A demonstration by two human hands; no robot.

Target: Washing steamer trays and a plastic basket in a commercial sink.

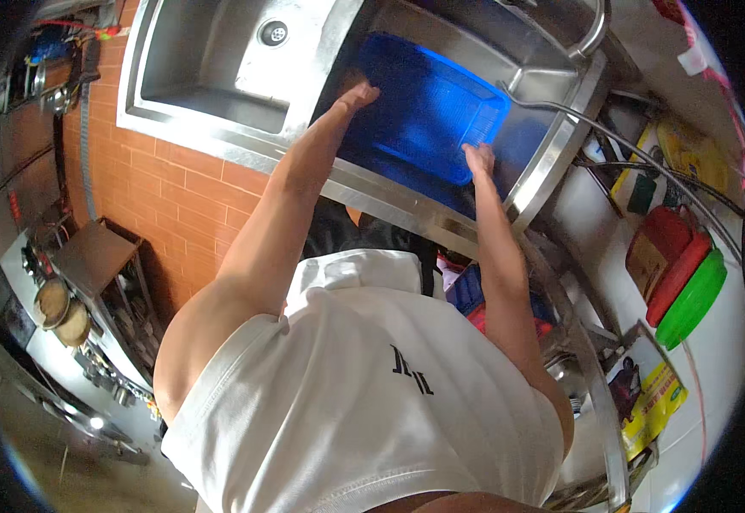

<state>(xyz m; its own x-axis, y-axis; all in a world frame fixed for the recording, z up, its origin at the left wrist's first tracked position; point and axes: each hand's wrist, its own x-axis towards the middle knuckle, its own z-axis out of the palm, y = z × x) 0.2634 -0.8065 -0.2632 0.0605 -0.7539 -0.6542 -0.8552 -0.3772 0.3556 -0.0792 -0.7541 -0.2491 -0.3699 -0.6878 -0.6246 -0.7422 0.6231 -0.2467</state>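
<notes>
A blue plastic basket with slatted sides sits in the right basin of a stainless steel sink. Its left part lies in deep shadow. My left hand is at the basket's left side and grips it there, its fingertips dim in the shade. At the near right corner, my right hand holds the rim, thumb on top. Both arms reach forward over the sink's front edge.
The left basin has a round drain. A faucet pipe rises at the back right, and a grey hose crosses the right rim. Red and green plastic baskets hang on the right wall. A metal-topped stand is at left.
</notes>
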